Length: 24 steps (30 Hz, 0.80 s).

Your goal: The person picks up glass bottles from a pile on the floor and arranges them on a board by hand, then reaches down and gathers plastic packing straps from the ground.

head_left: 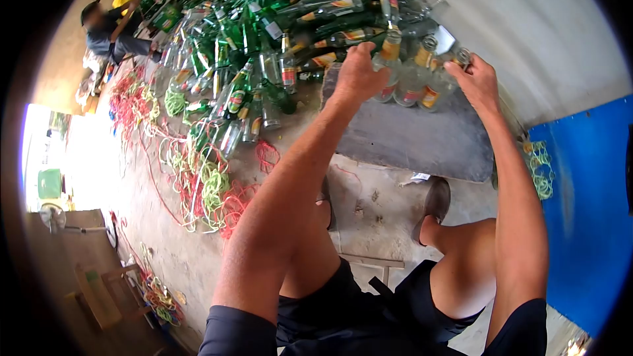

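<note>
Several clear glass bottles (411, 86) with yellow and red labels stand close together at the far end of a dark slab (409, 138) in front of me. My left hand (361, 78) is curled against the leftmost bottle (390, 47), fingers partly hidden behind it. At the right of the group, my right hand (476, 80) pinches the neck of another bottle (463, 57) between thumb and fingers.
A large heap of green and clear bottles (254, 26) covers the floor ahead and left. Tangled pink and green twine (208, 181) lies beside it. Another person (119, 36) sits at the far left. A blue panel (590, 204) stands right, a pale wall (527, 26) behind.
</note>
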Tool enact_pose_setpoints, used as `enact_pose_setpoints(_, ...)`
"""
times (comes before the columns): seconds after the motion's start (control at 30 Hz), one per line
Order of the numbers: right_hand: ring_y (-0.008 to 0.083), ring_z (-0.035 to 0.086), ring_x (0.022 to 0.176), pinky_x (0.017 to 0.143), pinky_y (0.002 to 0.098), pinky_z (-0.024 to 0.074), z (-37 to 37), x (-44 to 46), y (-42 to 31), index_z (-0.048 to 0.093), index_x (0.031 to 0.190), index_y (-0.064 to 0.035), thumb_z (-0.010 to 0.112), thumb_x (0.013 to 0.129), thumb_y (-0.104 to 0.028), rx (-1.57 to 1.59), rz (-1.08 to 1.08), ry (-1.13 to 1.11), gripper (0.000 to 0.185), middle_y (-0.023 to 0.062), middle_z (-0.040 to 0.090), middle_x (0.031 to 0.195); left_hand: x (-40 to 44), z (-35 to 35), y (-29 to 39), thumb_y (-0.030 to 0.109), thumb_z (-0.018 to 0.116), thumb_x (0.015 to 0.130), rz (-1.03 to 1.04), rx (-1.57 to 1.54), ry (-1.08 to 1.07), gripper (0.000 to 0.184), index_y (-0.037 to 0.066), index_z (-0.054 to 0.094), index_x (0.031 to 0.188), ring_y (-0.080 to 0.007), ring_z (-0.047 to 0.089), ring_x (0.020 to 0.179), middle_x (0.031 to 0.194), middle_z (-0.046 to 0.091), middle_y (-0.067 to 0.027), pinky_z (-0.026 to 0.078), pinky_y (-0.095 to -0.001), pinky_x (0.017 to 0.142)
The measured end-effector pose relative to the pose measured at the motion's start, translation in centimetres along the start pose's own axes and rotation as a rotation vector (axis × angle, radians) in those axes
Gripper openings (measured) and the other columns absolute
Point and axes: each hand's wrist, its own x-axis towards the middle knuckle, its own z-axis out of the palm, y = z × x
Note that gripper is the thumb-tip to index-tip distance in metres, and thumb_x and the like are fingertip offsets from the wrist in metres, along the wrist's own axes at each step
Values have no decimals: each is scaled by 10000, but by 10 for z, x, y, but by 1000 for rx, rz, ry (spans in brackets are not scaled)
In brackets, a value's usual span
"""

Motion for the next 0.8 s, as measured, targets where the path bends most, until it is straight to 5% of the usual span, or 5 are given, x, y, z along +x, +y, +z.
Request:
enact_pose_setpoints(0.27,80,623,786,730,269,518,3,-3,-12,759,1072,-12,856,861,-239,-29,129,-45,324,9,736,891,-6,-11,8,293,761,804,-120,73,-74,734,-8,545,1438,-398,560,1328,1393,587,-259,453,-449,1133)
enact_pose_setpoints(0.4,34,437,548,491,255,338,7,-3,-4,676,974,-57,852,904,-277,-67,46,-34,290,-70,538,666,-14,-27,14,276,744,787,-200,84,-108,760,-10,523,1455,-413,554,1328,1377,590,-271,452,-444,1132)
enact_pose_setpoints(0.5,92,626,785,746,295,528,2,1,0,738,1099,-17,870,853,-253,-120,119,-60,366,13,733,900,-14,-34,2,156,726,768,-244,83,-136,675,-7,542,1397,-447,570,1308,1400,549,-249,497,-455,1097)
enact_pose_setpoints(0.6,85,609,740,714,291,516,-2,-2,-5,739,1120,-32,877,845,-295,-167,144,-86,405,9,723,850,-21,-50,-15,164,726,765,-159,174,-78,542,-30,636,1263,-472,603,1249,1268,646,-261,510,-452,1078)
enact_pose_setpoints(0.8,54,469,558,550,276,398,-9,-10,-7,694,1254,-24,883,836,-313,-218,160,-138,542,-49,556,630,-32,-158,-56,230,734,868,-492,7,-517,266,4,741,1008,-196,745,828,904,736,-122,649,-367,658)
